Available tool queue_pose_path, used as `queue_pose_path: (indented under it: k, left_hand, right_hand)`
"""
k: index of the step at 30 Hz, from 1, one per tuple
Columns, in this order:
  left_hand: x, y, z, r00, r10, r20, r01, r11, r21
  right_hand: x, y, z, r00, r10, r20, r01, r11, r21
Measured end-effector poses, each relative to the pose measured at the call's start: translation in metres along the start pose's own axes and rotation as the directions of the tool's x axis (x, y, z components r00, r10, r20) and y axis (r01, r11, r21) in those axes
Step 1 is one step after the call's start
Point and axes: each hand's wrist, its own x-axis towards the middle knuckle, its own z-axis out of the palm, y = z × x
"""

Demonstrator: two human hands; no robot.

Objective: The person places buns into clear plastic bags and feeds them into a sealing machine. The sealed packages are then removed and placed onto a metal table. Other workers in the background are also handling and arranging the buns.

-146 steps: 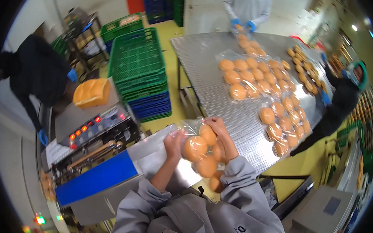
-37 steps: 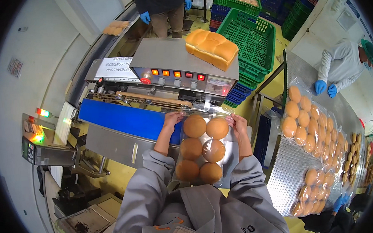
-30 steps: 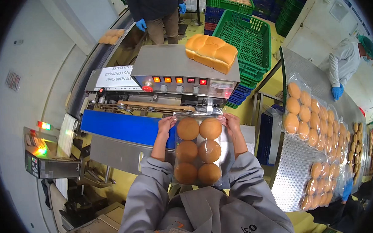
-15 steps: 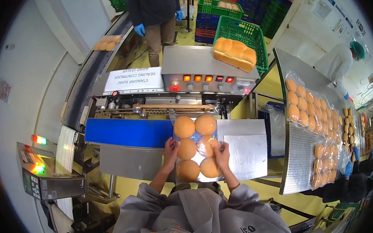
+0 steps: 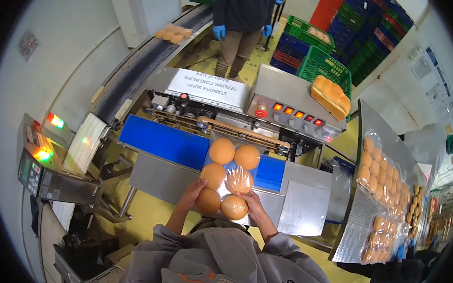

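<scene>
A clear plastic bag of round golden-brown buns (image 5: pixel 222 152) lies across the blue belt of the band sealer, its far end close to the sealing strip. My left hand (image 5: pixel 192 193) is closed on the bag's left side, near the lower buns. On the right side my right hand (image 5: pixel 251 202) grips it, thumb over the film by the lower right buns. The blue belt (image 5: pixel 162 139) shows on both sides of the bag. Behind stands the sealer's metal control box (image 5: pixel 291 105) with lit orange and red switches and a red knob.
A bread loaf (image 5: pixel 330 97) sits on the control box. Bagged buns (image 5: pixel 379 169) cover a metal table at right. More buns (image 5: pixel 173 33) lie on a dark conveyor (image 5: pixel 130 69) at far left. A person in blue gloves (image 5: pixel 243 22) stands behind the sealer, near green crates (image 5: pixel 330 64).
The view has turned, so the sealer looks tilted. The bag and both my hands have moved left along the belt, and my right hand holds the bag lower down.
</scene>
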Motion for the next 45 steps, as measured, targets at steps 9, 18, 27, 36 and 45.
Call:
queue_pose_path:
  k: [9, 18, 27, 36, 45]
  left_hand:
    - [-0.002, 0.014, -0.055, 0.981, -0.035, -0.192, 0.037, 0.999, 0.006]
    - [-0.008, 0.047, -0.108, 0.977, -0.036, -0.212, 0.032, 0.999, -0.025]
    - [-0.011, 0.066, -0.171, 0.983, 0.009, -0.183, -0.022, 0.997, -0.072]
    - [-0.018, 0.073, -0.222, 0.964, 0.112, -0.24, -0.115, 0.993, 0.003]
    - [-0.032, 0.067, -0.258, 0.947, 0.093, -0.308, -0.127, 0.988, -0.093]
  right_hand:
    - [0.029, 0.023, 0.047, 0.999, 0.027, 0.038, -0.026, 0.999, -0.043]
    - [0.048, 0.037, 0.106, 0.997, 0.043, 0.069, -0.038, 0.997, -0.073]
    - [0.063, 0.055, 0.172, 0.994, 0.106, 0.015, -0.105, 0.992, -0.07]
    - [0.074, 0.062, 0.228, 0.993, 0.1, 0.055, -0.093, 0.988, -0.123]
    - [0.091, 0.081, 0.257, 0.989, 0.108, 0.105, -0.088, 0.98, -0.181]
